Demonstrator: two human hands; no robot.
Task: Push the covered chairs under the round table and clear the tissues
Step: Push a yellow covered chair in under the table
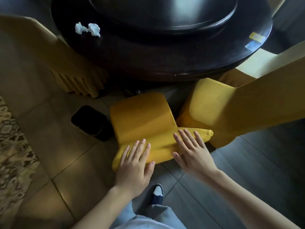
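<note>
A chair in a yellow cover (142, 116) stands in front of me, its seat pointing at the dark round table (165, 60). Both palms lie flat on the top of its backrest: my left hand (135, 162) on the left part, my right hand (191, 151) on the right part, fingers straight. Two crumpled white tissues (88, 29) lie on the table's left side. A second yellow covered chair (231, 109) stands to the right, and a third covered chair (49, 52) stands to the left, its seat partly under the table.
A black waste bin (90, 122) stands on the tiled floor just left of the middle chair. A raised round turntable (165, 15) sits on the table. A yellow card (255, 37) lies near the table's right rim. A patterned rug (11, 146) covers the floor at far left.
</note>
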